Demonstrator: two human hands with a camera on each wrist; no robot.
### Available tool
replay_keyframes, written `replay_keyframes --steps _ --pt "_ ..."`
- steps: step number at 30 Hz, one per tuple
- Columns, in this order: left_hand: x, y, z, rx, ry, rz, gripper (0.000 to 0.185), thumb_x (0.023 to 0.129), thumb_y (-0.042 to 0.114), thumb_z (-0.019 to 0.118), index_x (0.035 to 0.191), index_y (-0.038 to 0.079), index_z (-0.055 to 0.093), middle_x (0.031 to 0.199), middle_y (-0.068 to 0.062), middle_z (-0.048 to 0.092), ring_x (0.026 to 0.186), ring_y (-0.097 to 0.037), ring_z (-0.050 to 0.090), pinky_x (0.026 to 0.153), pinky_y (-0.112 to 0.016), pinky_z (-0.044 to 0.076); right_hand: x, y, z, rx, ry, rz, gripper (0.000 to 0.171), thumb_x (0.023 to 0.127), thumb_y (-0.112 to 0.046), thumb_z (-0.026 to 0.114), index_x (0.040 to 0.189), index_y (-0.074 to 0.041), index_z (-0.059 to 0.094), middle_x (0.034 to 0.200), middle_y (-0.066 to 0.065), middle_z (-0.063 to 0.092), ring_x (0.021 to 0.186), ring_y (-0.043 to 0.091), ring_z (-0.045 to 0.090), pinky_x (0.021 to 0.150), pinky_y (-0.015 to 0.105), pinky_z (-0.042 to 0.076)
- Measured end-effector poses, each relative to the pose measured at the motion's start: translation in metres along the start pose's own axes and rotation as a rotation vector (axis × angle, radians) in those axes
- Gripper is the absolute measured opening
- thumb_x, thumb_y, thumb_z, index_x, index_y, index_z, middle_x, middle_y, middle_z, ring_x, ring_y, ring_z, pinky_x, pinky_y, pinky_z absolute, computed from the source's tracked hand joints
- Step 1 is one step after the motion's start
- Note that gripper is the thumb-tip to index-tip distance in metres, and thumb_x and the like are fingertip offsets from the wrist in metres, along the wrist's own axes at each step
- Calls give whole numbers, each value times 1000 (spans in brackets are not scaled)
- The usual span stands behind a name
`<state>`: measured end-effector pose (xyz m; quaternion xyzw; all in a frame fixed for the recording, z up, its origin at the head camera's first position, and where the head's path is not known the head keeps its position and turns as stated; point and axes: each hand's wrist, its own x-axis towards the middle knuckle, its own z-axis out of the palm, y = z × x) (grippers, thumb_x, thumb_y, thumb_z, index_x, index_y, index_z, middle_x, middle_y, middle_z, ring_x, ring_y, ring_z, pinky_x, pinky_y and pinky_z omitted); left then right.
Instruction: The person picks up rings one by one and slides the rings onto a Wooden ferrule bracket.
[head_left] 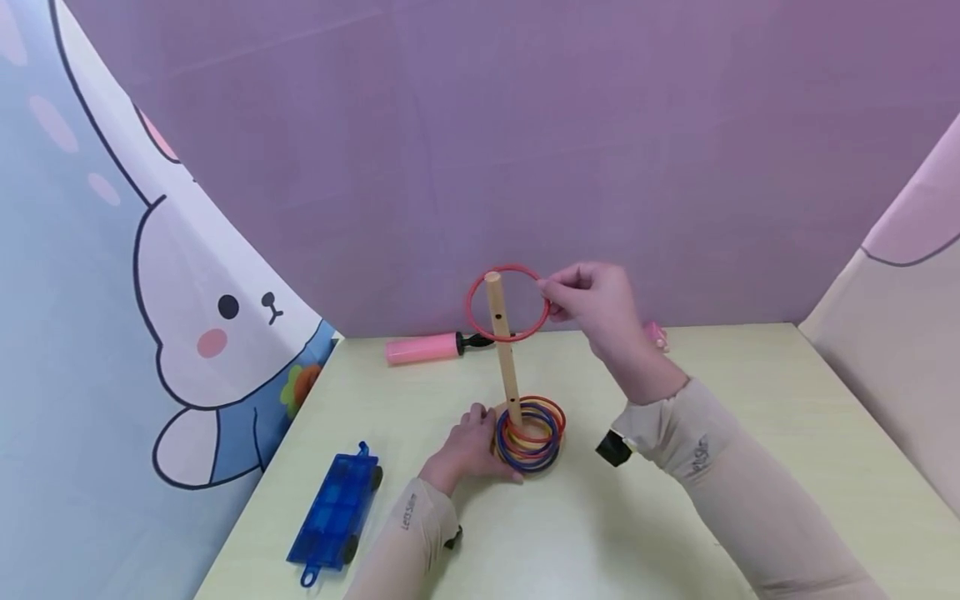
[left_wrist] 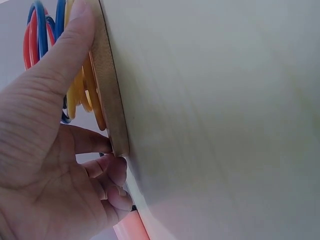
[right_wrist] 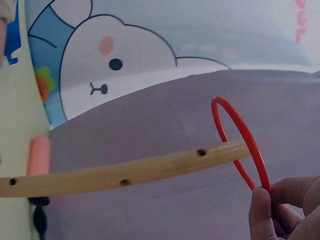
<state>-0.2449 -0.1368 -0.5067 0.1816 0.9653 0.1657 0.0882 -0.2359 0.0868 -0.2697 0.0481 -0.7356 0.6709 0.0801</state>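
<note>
Now the right hand (head_left: pixel 592 308) pinches a red ring (head_left: pixel 507 303) by its rim between thumb and fingertips, holding it up at the top of the wooden peg (head_left: pixel 503 348). From the right wrist view the peg's tip sits just at the ring's opening, so the ring looks barely started over it, tilted rather than level. The left hand (head_left: pixel 468 446) rests low on the table (head_left: pixel 675 517), its thumb and curled fingers gripping the edge of the round wooden base (left_wrist: pixel 111 110) to steady it. Blue, red and yellow rings (head_left: pixel 531 430) already lie stacked around the foot of the peg on that base.

I'd judge this the threading step: one more ring going on. What it calls for, I think, is levelling the ring so the tip stands inside it, then simply loosening the pinch while the base is kept firm. A pink hand pump (head_left: pixel 423 347) lies by the back wall, and a blue toy car (head_left: pixel 335 517) near the left edge.
</note>
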Motion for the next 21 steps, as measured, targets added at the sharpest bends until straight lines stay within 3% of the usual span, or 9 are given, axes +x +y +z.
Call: replay_keyframes --steps 4,14,21 --pt "0 3 0 -8 4 17 126 53 72 81 149 4 36 131 -10 39 113 -26 43 97 -44 43 0 30 -2 -28 -12 93 20 88 -10 72 99 7 69 88 16 67 65 16 65 68 32 58" --pt "4 6 -4 -8 12 29 127 53 72 82 149 5 35 134 -12 39 116 -28 43 98 -46 43 -19 145 -3 -106 -34 226 13 86 -3 71 93 8 69 86 23 68 60 16 64 64 34 58" --pt "6 6 -3 -2 26 24 126 52 69 84 149 5 36 131 -11 39 114 -28 44 96 -46 43 -28 185 1 -138 -20 236 10 87 -1 70 92 7 70 79 17 70 60 18 65 65 38 58"
